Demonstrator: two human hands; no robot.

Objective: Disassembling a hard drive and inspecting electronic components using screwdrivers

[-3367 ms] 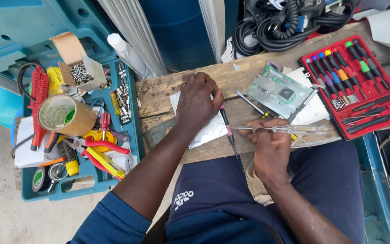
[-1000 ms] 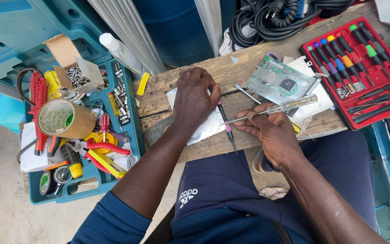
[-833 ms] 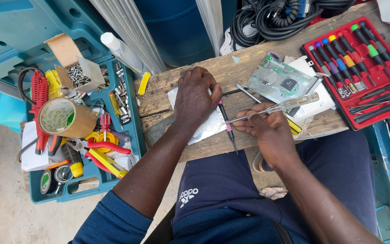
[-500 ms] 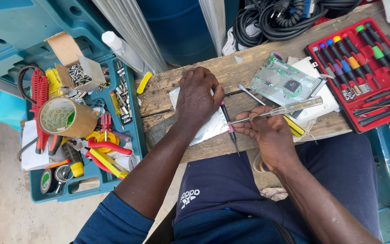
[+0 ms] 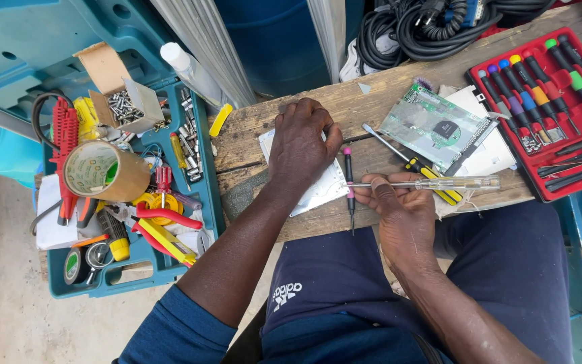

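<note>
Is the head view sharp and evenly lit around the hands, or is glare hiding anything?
Head view: soft even daylight, no hard shadows; the left hand, right hand and clear-handled screwdriver are sharp; faint sheen on the tape roll; edges bow slightly.

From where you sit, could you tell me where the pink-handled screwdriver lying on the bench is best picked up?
Grip the pink-handled screwdriver at its pink handle, the far end, coming from above. It lies flat, its thin dark shaft pointing toward you between the left hand and the right hand, so only the top is open.
</note>
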